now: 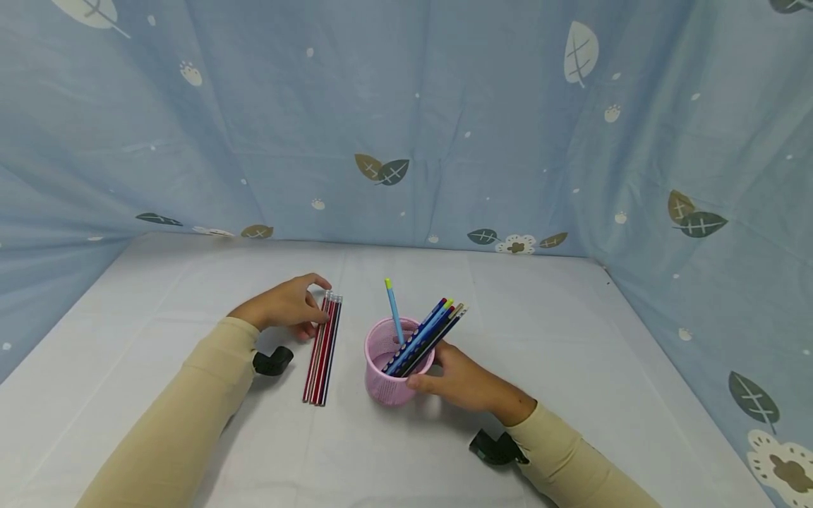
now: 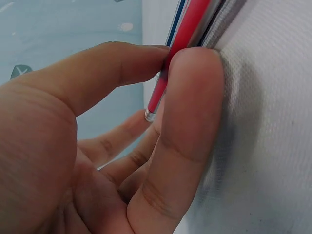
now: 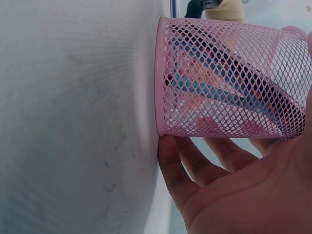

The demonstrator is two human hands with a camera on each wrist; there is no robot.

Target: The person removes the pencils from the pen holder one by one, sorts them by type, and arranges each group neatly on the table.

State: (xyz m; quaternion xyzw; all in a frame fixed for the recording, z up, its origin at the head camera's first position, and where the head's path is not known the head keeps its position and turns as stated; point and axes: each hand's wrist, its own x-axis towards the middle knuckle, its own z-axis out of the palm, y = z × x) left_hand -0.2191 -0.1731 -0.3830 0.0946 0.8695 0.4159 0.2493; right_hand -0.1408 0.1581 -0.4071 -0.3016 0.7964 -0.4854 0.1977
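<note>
A row of red and dark-blue striped pencils (image 1: 322, 360) lies side by side on the white cloth. My left hand (image 1: 287, 305) is at their far end, and the left wrist view shows its thumb and a fingertip pinching a red pencil (image 2: 189, 30). To the right stands a pink mesh pencil cup (image 1: 389, 389), upright on the cloth. Several blue and black pencils (image 1: 422, 339) lean right inside it, and a light-blue pencil (image 1: 393, 307) with a yellow tip leans to the left. My right hand (image 1: 466, 381) holds the cup from its right side, thumb near the rim.
A white cloth (image 1: 540, 317) covers the table. Behind and at the sides hangs a blue curtain (image 1: 444, 92) with leaf and paw prints. Dark wrist devices (image 1: 273, 361) sit under both sleeves, close over the cloth.
</note>
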